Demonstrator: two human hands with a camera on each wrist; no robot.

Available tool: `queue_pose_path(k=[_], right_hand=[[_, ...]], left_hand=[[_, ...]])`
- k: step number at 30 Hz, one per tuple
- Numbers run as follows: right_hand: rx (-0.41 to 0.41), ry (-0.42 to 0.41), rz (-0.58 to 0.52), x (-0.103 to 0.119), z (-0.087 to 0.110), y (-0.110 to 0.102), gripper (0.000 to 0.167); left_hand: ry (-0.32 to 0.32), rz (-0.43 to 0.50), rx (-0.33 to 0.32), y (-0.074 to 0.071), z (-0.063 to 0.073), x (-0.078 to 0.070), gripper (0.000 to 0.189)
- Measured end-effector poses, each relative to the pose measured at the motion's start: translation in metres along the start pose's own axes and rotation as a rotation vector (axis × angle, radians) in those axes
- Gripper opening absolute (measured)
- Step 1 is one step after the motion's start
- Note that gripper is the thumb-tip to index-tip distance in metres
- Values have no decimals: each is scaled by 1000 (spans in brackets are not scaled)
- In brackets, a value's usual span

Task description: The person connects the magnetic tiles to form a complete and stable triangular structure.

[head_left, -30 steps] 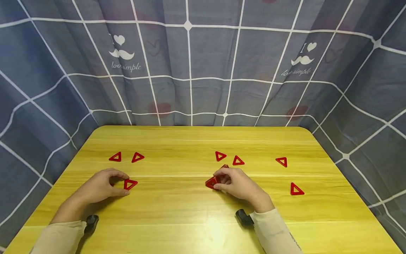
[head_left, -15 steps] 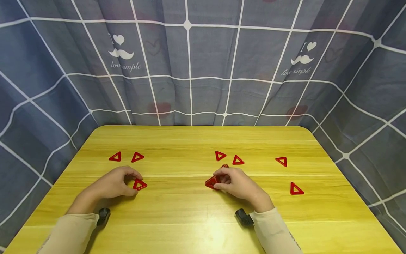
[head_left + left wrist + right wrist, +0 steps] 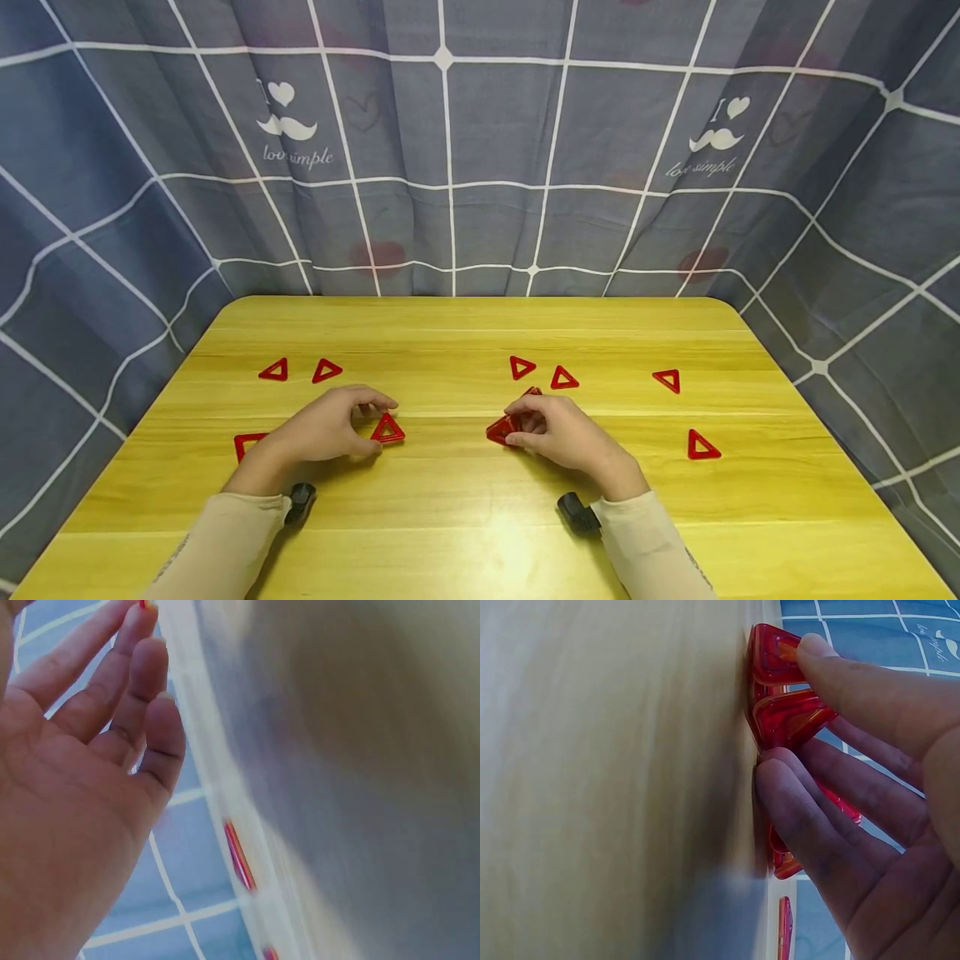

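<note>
Thumb and fingertips of the left hand (image 3: 326, 425) pinch a red triangle (image 3: 388, 438); the right hand (image 3: 558, 433) grips a red cluster (image 3: 498, 432) of similar pieces on the counter (image 3: 435, 508). One partly hidden triangle (image 3: 250, 437) lies by the left wrist; six loose triangles (image 3: 703, 457) lie farther out, before a checked curtain (image 3: 495, 125).

Yellow wood-grain table (image 3: 442, 500) under your fingers (image 3: 378, 397), far corners (image 3: 238, 308) rounded, glare (image 3: 510, 533) on its top nearer you than the fingers, white-gridded blue-grey cloth (image 3: 495, 125) rising beyond your fingers and to both sides of them, printed with white hearts (image 3: 282, 93), moustaches (image 3: 287, 127) and lettering (image 3: 276, 156).
</note>
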State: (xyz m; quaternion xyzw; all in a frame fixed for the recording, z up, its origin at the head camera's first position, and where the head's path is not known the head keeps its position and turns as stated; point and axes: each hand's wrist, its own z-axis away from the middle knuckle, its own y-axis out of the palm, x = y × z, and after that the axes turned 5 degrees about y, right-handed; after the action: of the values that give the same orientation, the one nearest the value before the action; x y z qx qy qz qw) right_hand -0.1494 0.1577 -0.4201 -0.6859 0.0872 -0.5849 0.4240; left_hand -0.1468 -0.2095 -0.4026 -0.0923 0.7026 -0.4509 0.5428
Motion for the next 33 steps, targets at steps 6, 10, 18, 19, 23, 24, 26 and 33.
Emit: queue_pose_path(k=[6, 10, 18, 19, 23, 24, 26, 33], right_hand=[[-4, -4, 5, -1, 0, -1, 33], [-2, -4, 6, 0, 0, -1, 33], [-1, -7, 14, 1, -1, -1, 33], [0, -7, 14, 2, -1, -1, 33], [-5, -9, 15, 2, -1, -1, 33], [-6, -10, 15, 2, -1, -1, 33], [-6, -8, 17, 2, -1, -1, 33], [-2, -25, 28, 4, 1, -6, 41]], left_hand=[[44, 22, 36, 23, -24, -23, 54], [71, 58, 69, 38, -36, -36, 54], [96, 152, 135, 58, -45, -49, 50], [96, 156, 139, 60, -45, -50, 49], [101, 129, 136, 62, -43, -47, 48], [106, 122, 133, 62, -42, -46, 48], [114, 110, 131, 61, -40, -45, 50], [107, 98, 120, 59, -36, -40, 52]])
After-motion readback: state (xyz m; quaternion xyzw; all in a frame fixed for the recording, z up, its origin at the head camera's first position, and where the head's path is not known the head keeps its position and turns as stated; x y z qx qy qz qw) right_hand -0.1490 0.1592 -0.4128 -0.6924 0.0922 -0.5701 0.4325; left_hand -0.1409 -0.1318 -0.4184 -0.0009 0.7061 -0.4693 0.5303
